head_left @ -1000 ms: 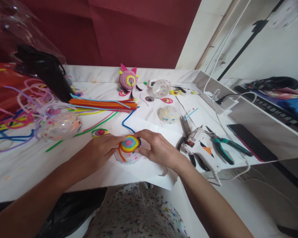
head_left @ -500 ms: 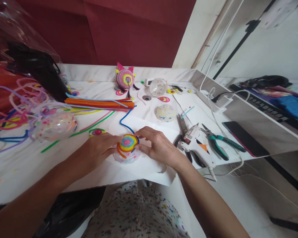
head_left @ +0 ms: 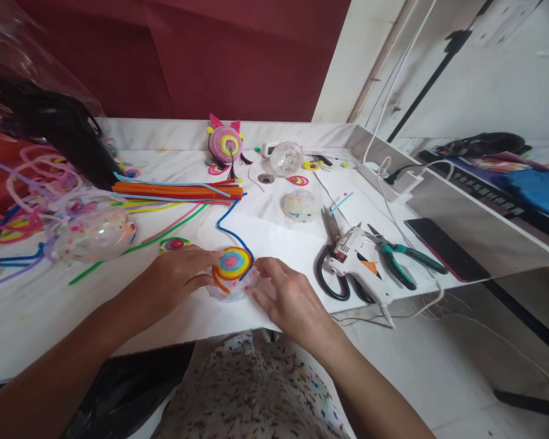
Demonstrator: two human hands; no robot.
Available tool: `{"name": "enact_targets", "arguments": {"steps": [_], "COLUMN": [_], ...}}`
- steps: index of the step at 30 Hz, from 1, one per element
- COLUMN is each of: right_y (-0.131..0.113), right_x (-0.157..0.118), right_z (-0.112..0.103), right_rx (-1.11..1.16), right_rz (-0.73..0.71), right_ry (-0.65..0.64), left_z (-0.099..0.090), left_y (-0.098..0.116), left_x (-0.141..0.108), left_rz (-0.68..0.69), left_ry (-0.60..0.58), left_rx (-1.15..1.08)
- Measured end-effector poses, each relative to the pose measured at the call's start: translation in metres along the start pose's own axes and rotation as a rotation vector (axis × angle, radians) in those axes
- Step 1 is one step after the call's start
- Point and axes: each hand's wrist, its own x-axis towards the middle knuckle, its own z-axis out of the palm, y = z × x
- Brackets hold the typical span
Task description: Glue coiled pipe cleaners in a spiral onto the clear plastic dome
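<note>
A clear plastic dome (head_left: 231,289) sits on white paper near the table's front edge. Pipe cleaners coil over its top in a pink, blue and yellow spiral (head_left: 232,262), with an orange end hanging at the left. A long blue pipe cleaner (head_left: 233,236) curves along the spiral's right side, its tail running up the paper. My left hand (head_left: 182,270) grips the dome's left side between thumb and fingers. Just to the right, my right hand (head_left: 287,291) is open, thumb and fingers apart, close beside the dome.
Scissors (head_left: 333,271), a white glue gun (head_left: 357,263) and green-handled pliers (head_left: 402,259) lie at the right. A bundle of pipe cleaners (head_left: 178,190), loose plastic domes (head_left: 96,235) and a pink decorated ball (head_left: 226,145) are farther back. A phone (head_left: 446,249) rests near the right edge.
My right hand's fingers have come off the spiral and moved slightly right and down. The blue strand now shows along the spiral's right edge. My left hand stays on the dome.
</note>
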Motion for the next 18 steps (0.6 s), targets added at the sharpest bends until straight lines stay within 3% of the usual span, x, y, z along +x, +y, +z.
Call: {"name": "enact_targets", "arguments": {"steps": [12, 18], "right_y": [0.009, 0.006], "right_x": [0.008, 0.008], "right_z": [0.012, 0.006], "right_rx": [0.112, 0.047], "right_rz": [0.015, -0.023], "right_ry": [0.072, 0.047], "left_z": [0.006, 0.009], "left_y": [0.008, 0.001], "left_x": [-0.001, -0.009], "left_rz": [0.04, 0.091], "left_ry": [0.107, 0.129], "left_rx": [0.098, 0.033]}}
